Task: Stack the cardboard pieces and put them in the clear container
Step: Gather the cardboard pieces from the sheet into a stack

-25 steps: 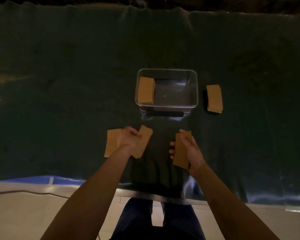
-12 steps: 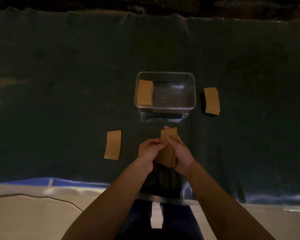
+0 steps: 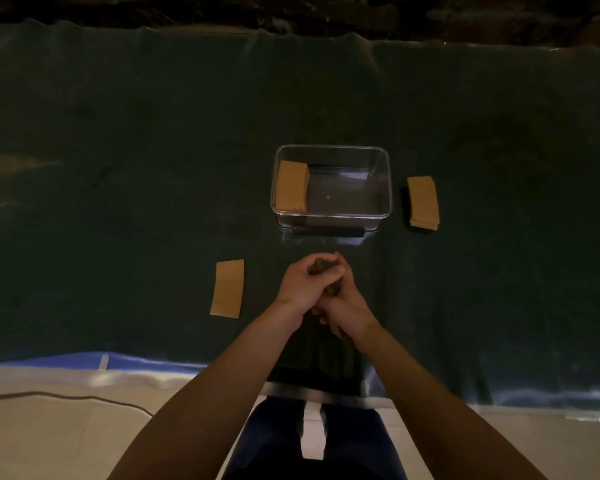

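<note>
We judge stacking is under way: left hand [image 3: 305, 285] and right hand [image 3: 345, 304], frame centre, are closed together around barely visible cardboard pieces [image 3: 321, 270]. Next, squaring them, then adding the loose piece [image 3: 227, 288] at left, before the clear container [image 3: 383, 183] above.

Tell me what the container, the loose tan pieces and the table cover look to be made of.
Container: clear hard plastic, probably; see-through glossy walls with highlights, though glass is possible. Single tan piece and stack right of the container: matte brown cardboard; the stack's near end shows layered edges. Table cover: dark green, likely fabric; matte, wrinkled along its far edge.
</note>
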